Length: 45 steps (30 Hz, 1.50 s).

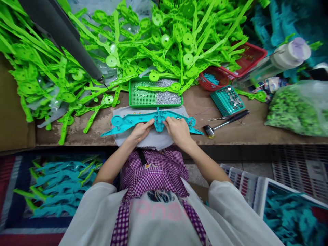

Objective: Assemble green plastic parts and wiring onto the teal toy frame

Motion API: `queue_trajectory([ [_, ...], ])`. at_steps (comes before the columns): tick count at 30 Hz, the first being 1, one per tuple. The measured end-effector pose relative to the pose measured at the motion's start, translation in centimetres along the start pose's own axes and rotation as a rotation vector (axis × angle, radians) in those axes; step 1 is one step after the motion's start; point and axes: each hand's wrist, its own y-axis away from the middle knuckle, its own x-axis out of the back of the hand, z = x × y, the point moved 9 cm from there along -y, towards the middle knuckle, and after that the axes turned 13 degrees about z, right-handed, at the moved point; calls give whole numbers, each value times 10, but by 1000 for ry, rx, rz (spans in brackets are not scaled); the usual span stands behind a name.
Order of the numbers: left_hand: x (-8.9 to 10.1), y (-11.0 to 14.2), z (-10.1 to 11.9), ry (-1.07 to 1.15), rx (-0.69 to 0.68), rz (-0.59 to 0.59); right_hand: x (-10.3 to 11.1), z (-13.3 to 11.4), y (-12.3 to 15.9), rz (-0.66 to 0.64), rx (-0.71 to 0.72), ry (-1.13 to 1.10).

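Note:
A long blue plastic toy part, shaped like a pair of wings with a raised middle, lies across a pale cloth at the table's front edge. My left hand grips it just left of the middle, thumb on top and fingers underneath. On the other side, my right hand is closed with bent fingertips at the centre piece; whether a small piece sits between them is hidden. Thin wires show near the part's right round end.
Behind stands a green tray of small metal screws, below heaped green plastic parts. A dark electric screwdriver hangs at upper left. To the right are a hammer, a teal tray, red baskets and a bag of green pieces.

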Motion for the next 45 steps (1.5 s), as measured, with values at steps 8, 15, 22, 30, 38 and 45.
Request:
queue_trajectory([
  [8, -3, 2, -2, -58, -23, -50, 5, 13, 8, 166, 38, -256],
  [15, -4, 7, 5, -390, -67, -185, -8, 3, -17, -2, 3, -131],
  [22, -16, 29, 72, -1137, -706, -150, -19, 7, -19, -128, -20, -66],
  [30, -37, -10, 82, -1258, -685, -395, -13, 5, -29, -235, 39, -154],
  [38, -13, -6, 95, -1186, -709, -343, -9, 30, -33, -143, 55, -501],
  [45, -8, -2, 96, -1152, -705, -298, -17, 18, -23, -162, 295, -446],
])
